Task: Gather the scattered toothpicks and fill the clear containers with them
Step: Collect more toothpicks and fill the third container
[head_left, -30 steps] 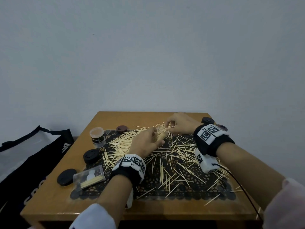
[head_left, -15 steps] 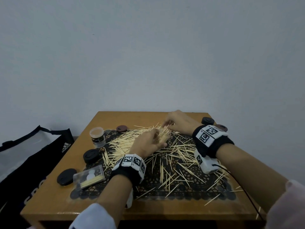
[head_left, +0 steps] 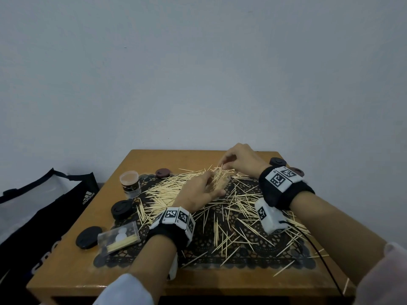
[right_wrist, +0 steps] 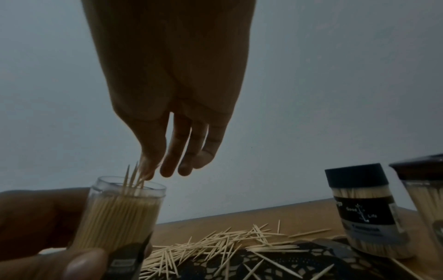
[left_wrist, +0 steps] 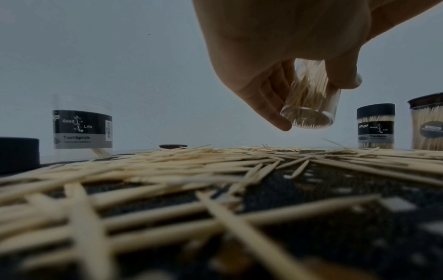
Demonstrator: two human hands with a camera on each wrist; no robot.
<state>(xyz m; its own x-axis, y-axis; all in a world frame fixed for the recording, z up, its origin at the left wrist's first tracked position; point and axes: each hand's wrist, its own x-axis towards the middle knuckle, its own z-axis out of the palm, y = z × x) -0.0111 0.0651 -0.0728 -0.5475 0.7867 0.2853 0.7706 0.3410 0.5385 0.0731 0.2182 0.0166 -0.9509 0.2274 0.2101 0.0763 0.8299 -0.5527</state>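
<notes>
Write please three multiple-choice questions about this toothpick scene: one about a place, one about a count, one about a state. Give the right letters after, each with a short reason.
1. Where does the flat clear box of toothpicks lie?
A. at the near left of the mat, beside a black lid
B. at the far right of the table
C. on the bag

2. How many capped full containers show at the right of the right wrist view?
A. none
B. two
C. four

3. How is the clear container in the left hand?
A. capped
B. empty
C. open and nearly full

Answers:
1 A: the box rests at the mat's near left corner, next to a black lid.
2 B: one black-capped container and a second container at the frame edge.
3 C: no cap; packed toothpicks reach near the rim while the right hand's fingers hold a few at the mouth.
</notes>
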